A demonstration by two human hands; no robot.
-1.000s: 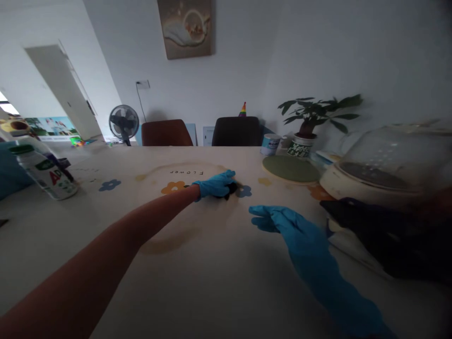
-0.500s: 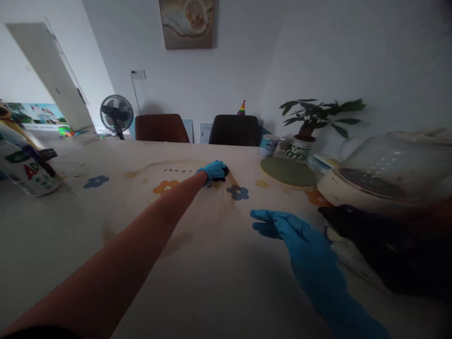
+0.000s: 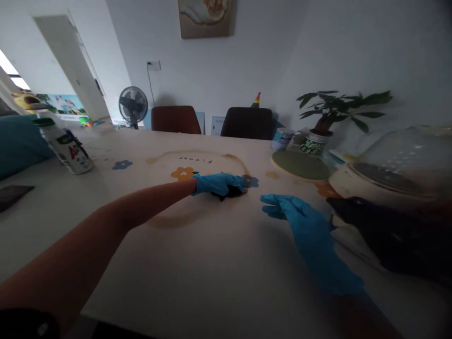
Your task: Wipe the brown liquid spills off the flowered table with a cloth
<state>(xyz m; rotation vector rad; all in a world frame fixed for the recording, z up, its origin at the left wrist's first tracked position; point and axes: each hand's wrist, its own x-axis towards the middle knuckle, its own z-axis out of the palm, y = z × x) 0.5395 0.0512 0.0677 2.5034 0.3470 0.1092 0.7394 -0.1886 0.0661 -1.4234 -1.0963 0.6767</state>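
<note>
My left hand (image 3: pixel 219 182), in a blue glove, presses a dark cloth (image 3: pixel 233 191) flat against the white tablecloth (image 3: pixel 197 273). Its fingers lie over the cloth, beside a blue printed flower. A brownish ring-shaped stain (image 3: pixel 176 220) curves around the printed flowers and lettering there. My right hand (image 3: pixel 293 212), also blue-gloved, hovers over the table's right side with fingers stretched out and nothing in them. Nearest to it is a black item (image 3: pixel 381 235), blurred at the right edge, whose kind I cannot make out.
A white bottle with a green cap (image 3: pixel 67 148) stands at the left. On the right are a round green mat (image 3: pixel 300 165), a can (image 3: pixel 281 139), a potted plant (image 3: pixel 314 141) and a clear-domed container (image 3: pixel 395 165). Two chairs (image 3: pixel 247 122) and a fan (image 3: pixel 133 104) stand beyond.
My left hand has drawn the dark cloth nearer to me across the tablecloth, its elbow now bent. My view has turned slightly left. My right hand keeps much the same pose.
</note>
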